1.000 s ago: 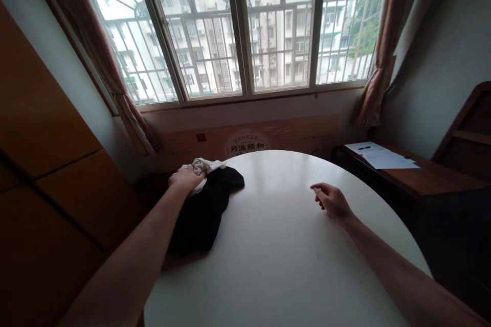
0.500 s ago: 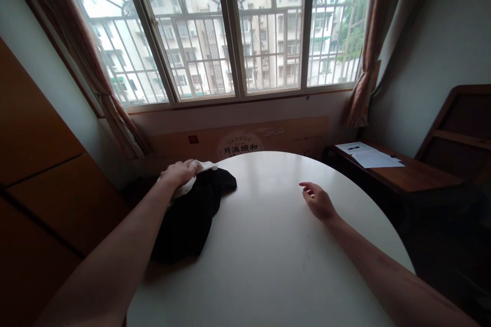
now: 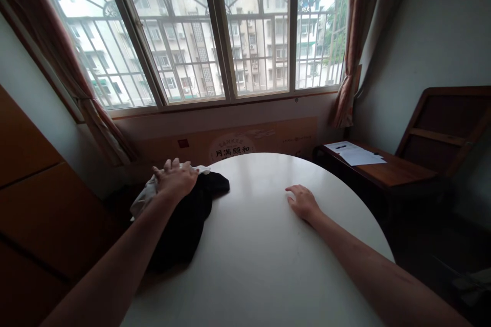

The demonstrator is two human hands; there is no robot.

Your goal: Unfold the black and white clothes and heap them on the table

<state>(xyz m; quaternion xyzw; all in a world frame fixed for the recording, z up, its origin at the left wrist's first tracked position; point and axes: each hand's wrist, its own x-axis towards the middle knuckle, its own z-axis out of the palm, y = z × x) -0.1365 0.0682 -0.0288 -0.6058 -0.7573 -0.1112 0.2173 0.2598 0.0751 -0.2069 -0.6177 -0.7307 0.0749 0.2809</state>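
Observation:
My left hand (image 3: 175, 180) lies on a white cloth (image 3: 143, 197) that sits on top of a black garment (image 3: 184, 225) at the left edge of the round white table (image 3: 264, 260). Its fingers are stretched out flat over the white cloth. The white cloth hangs partly off the table's left side. My right hand (image 3: 303, 202) rests palm down on the bare tabletop, right of the clothes, fingers apart and holding nothing.
A barred window (image 3: 215, 36) with curtains fills the far wall, above a long printed cardboard box (image 3: 238, 145). At right stands a dark wooden desk (image 3: 383, 173) with papers (image 3: 355, 154) and a pen. Wooden panels (image 3: 34, 199) stand at left.
My left hand has opened from a grip to lie flat on the white cloth, which now spreads further left off the table. My right hand has lowered flat onto the table.

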